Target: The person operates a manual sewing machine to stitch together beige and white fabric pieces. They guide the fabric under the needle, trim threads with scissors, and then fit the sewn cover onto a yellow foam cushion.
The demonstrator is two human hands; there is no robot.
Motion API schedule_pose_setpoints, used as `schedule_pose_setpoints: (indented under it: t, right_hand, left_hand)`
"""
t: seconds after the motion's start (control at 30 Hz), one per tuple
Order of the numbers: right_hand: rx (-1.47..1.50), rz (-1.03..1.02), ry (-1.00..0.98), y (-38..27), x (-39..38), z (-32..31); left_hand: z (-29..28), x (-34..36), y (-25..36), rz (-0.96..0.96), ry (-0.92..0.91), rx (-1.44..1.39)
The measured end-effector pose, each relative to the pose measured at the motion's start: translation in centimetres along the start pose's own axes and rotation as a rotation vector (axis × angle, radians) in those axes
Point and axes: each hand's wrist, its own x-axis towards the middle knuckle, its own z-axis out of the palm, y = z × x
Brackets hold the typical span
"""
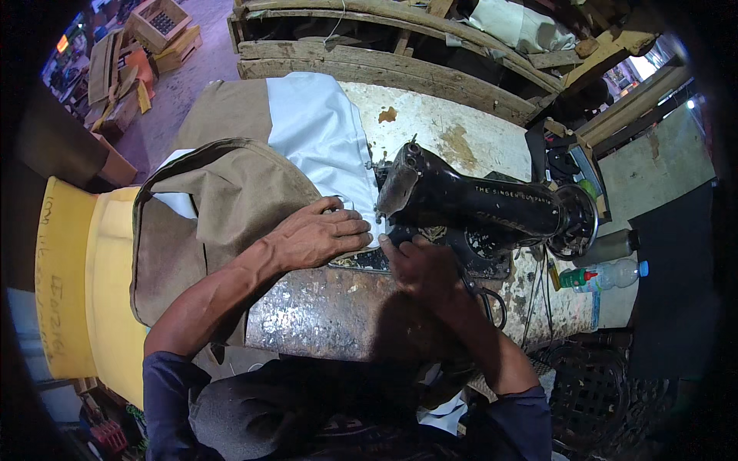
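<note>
A black sewing machine stands on a worn table. Brown fabric with white fabric along it spreads left of the machine. My left hand grips the fabric just left of the needle area, its fingers bent and close together over the white part. My right hand is closed at the white fabric's near corner, just below the needle, its fingertips on that edge. Black scissors lie beside my right wrist, partly hidden.
Plastic bottles and a dark cylinder sit at the table's right. A yellow curved object stands at the left. Wooden racks run behind the table. Crates and clutter are at the back left.
</note>
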Motion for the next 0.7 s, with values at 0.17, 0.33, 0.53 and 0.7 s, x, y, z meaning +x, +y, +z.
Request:
schedule_pose_setpoints:
  t: [0.17,0.33,0.53,0.7]
  right_hand:
    - [0.032,0.106,0.016,-0.9,0.0,0.0]
    - [0.083,0.218,-0.009,-1.5,0.0,0.2]
    - [0.09,0.299,-0.012,-1.6,0.5,1.0]
    - [0.156,0.313,0.061,-1.2,0.5,0.8]
  left_hand:
    - [0.2,-0.2,0.3,-0.031,0.053,0.035]
    - [0.2,-0.1,0.7,-0.079,0.078,0.02]
    - [0.4,0.2,1.2,-0.143,0.113,-0.006]
    - [-0.1,0.5,1.6,-0.213,0.138,-0.091]
